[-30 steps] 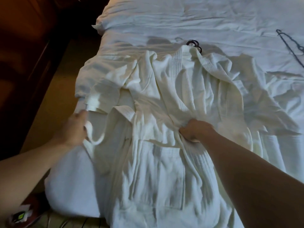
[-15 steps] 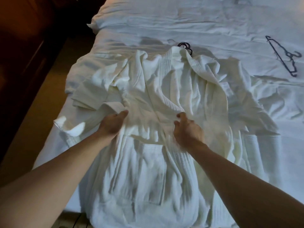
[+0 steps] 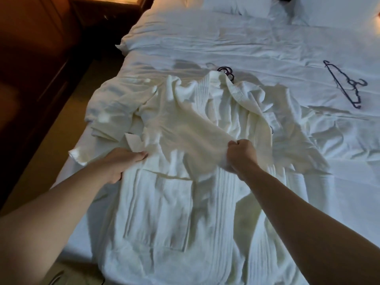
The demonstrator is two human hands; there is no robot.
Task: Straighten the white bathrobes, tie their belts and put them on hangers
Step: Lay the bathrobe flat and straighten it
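Observation:
A white bathrobe (image 3: 164,212) lies front-up on the bed, its collar toward the pillows and a patch pocket showing below the waist. A dark hanger hook (image 3: 226,70) sticks out at the collar. My left hand (image 3: 121,163) rests on the robe's left side at the waist, thumb against the cloth beside a loose end of the belt (image 3: 133,144). My right hand (image 3: 240,155) grips the robe's front panel in a fist and holds it lifted across the chest. A second dark hanger (image 3: 345,85) lies bare on the sheet at the right.
The white bed (image 3: 257,42) fills most of the view, with pillows (image 3: 236,5) at the far end. A dark wooden nightstand (image 3: 109,11) and furniture stand along the left, with a strip of floor (image 3: 61,140) beside the bed.
My left hand let go of the belt end at the bed's left edge and came in to the robe's waist. My right hand closed on the front panel and pulled it up and rightward.

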